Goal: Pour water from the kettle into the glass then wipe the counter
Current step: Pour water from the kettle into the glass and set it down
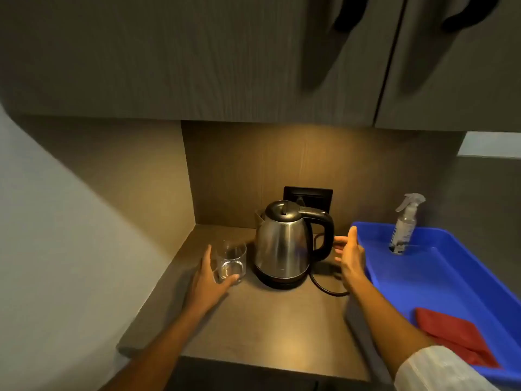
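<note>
A steel kettle (282, 244) with a black lid and handle stands on its base at the back of the brown counter (267, 325). To its left stands a clear glass (231, 261). My left hand (210, 277) curls around the glass from the left, thumb and fingers touching its sides. My right hand (349, 255) hovers open just right of the kettle's handle, fingers apart, touching nothing. A red cloth (454, 334) lies in a blue tray (423, 292) on the right.
A clear spray bottle (403, 227) stands in the tray's far end. The kettle's black cord (324, 286) loops on the counter to a wall socket (310, 196) behind. Wall cabinets (225, 57) hang overhead; a side wall closes the left.
</note>
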### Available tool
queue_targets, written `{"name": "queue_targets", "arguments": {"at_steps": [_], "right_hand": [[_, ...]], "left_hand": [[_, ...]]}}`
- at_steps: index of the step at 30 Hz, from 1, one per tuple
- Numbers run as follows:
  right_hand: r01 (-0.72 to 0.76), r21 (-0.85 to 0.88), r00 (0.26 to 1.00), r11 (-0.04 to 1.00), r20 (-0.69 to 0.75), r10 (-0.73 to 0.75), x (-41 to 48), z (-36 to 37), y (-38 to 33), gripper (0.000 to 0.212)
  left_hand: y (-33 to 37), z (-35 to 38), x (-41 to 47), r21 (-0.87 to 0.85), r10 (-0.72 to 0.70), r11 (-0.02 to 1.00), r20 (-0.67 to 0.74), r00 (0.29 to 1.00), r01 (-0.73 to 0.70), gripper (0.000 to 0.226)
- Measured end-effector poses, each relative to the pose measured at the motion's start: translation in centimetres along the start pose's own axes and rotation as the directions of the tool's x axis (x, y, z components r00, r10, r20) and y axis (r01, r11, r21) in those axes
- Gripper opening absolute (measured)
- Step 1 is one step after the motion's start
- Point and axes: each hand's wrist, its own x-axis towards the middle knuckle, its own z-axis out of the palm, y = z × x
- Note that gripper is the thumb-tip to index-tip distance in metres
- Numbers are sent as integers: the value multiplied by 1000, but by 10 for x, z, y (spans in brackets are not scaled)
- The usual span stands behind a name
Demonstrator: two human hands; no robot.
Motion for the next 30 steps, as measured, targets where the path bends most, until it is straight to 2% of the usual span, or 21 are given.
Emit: {"name": "queue_targets", "arguments": {"at_steps": [1, 5, 9, 13, 14, 20, 26, 30], "right_hand": [[-23, 64, 1000, 998, 12, 22, 5, 6, 4, 62], [-120, 268, 993, 956, 34, 115, 26, 36, 21, 63], [-209, 540, 973, 815, 34, 226, 42, 55, 31, 64], [-148, 627, 965, 765, -79, 252, 52, 63, 33, 23], [-134, 642, 966, 755, -83, 243, 54, 64, 32, 22], [-68, 627, 996, 776, 0, 88, 56, 64, 2, 25], [90, 435, 995, 896, 3, -102, 49, 70, -48, 26], [121, 341, 991, 932, 21, -136, 44, 79, -70, 32]], "left_hand": [[-6, 4, 6, -77, -17, 997, 1, 1000, 17, 115], [-14, 18, 24, -179, -83, 980, -1, 997, 81, 120], [-15, 27, 34, -222, -70, 973, -4, 998, 68, 117], [-16, 27, 40, -176, -64, 982, -5, 998, 62, 115], [-14, 26, 39, -170, -69, 983, -9, 998, 67, 114], [-9, 24, 33, -171, -66, 984, -32, 997, 59, 105], [-2, 17, 29, -162, -56, 985, -21, 998, 52, 104], [-1, 14, 29, -171, -60, 983, -1, 998, 58, 99]]}}
